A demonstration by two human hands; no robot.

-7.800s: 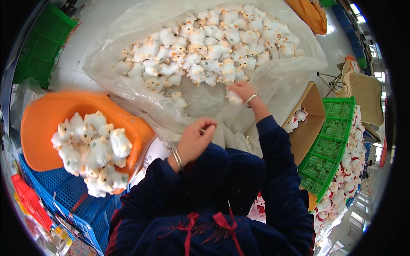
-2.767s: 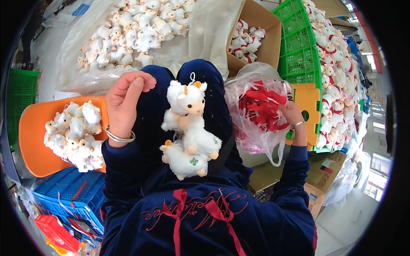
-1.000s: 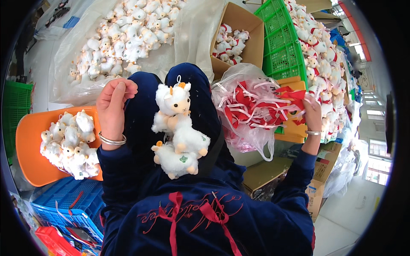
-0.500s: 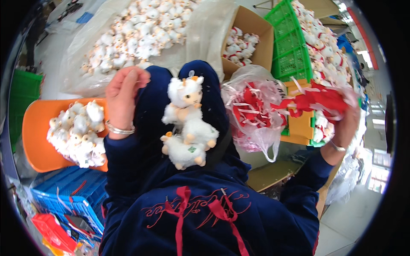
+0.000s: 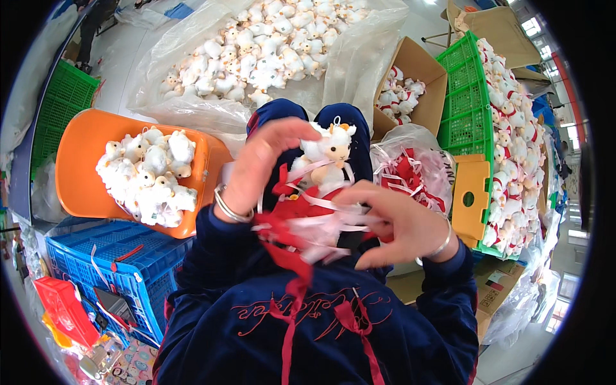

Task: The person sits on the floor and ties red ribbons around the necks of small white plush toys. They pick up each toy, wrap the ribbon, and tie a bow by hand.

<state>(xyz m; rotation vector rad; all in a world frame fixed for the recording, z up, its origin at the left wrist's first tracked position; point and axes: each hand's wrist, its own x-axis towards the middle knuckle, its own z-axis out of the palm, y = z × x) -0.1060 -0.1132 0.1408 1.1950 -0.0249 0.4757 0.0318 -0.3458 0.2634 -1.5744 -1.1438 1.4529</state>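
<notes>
On my lap sits a white plush goat [image 5: 332,147] with small orange horns and a hanging loop on its head. A blurred heap of red cloth pieces with pale pink ribbons [image 5: 301,218] lies over the lap, hiding the other plush toys there. My left hand [image 5: 263,170] is open beside the goat's head, fingers stretched out and nothing seen in them. Over the right side of the heap, my right hand [image 5: 407,221] is open, thumb and fingers apart, with ribbon ends close to its fingertips.
An orange chair [image 5: 77,160] with white plush toys stands at left, above a blue crate [image 5: 115,256]. Many toys lie on plastic sheeting [image 5: 154,70] ahead. A carton [image 5: 427,77], a bag of red pieces [image 5: 423,141] and a green crate [image 5: 465,83] are at right.
My right hand has swung in from the far right to the lap, bringing the red ribboned pieces onto the toys. My left hand has moved in beside the goat's head.
</notes>
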